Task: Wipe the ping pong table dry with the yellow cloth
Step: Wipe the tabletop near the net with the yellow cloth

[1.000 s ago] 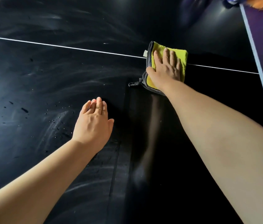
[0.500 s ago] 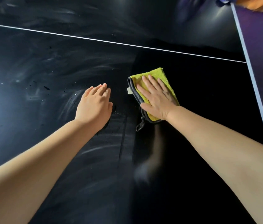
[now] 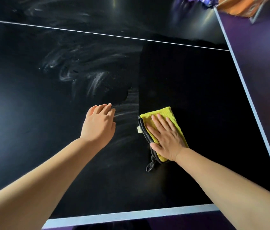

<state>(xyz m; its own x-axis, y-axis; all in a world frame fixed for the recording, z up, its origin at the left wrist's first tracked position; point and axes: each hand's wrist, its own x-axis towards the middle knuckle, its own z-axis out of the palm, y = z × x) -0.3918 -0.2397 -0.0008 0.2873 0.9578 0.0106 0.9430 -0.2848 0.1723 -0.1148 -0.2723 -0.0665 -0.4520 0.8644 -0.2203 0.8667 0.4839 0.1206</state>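
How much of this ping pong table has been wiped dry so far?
Done: the ping pong table looks evenly dark and streak-free along its right-hand strip. In hand: the right hand presses the yellow cloth flat at that strip's left border. Left: whitish streaks and droplets beyond the left hand, plus smears past the white line.

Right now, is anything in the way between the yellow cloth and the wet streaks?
No, nothing lies between the yellow cloth, flat under the right hand, and the nearest streaks. The left hand is just past those streaks, so it could block wiping farther left.
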